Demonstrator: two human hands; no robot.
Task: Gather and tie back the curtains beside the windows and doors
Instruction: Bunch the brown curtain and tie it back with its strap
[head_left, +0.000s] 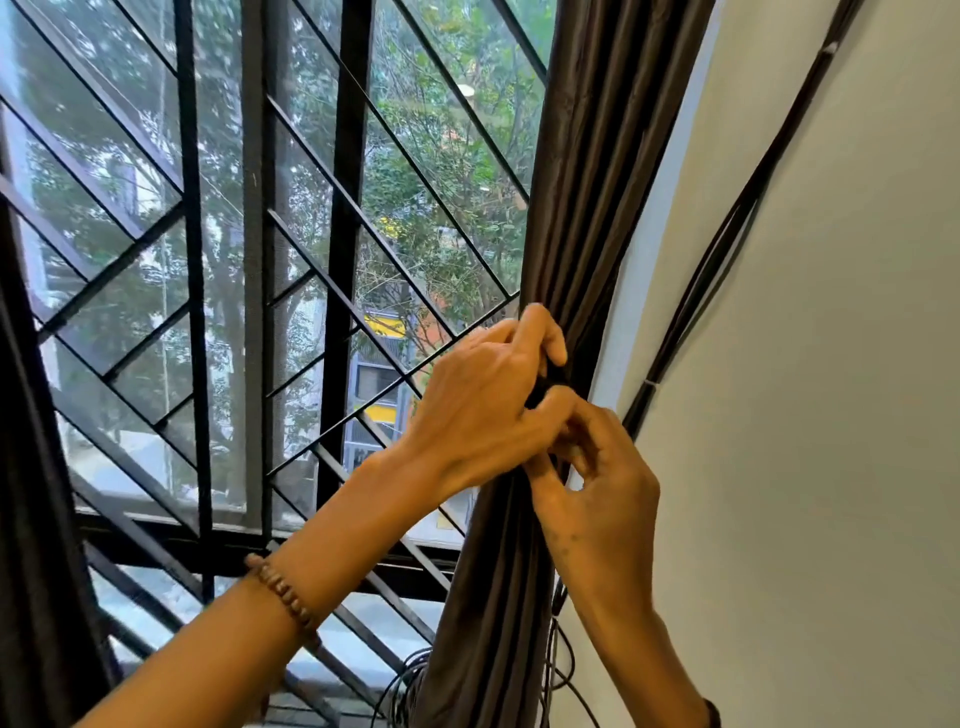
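A dark brown curtain (592, 156) hangs gathered into a narrow bundle at the right edge of the window. My left hand (483, 405) wraps around the bundle from the left, fingers closed on a dark tie-back (545, 387) that shows between thumb and fingers. My right hand (597, 478) sits just below and to the right, its fingers pinched on the same tie against the curtain. Most of the tie is hidden by my hands. A second dark curtain (31, 467) hangs at the far left edge.
The window (291, 260) has a black metal grille with diagonal bars, trees and buildings beyond. A pale wall (831, 415) stands to the right, with black cables (727, 244) running down it. Loose black wires (405, 686) coil near the curtain's lower part.
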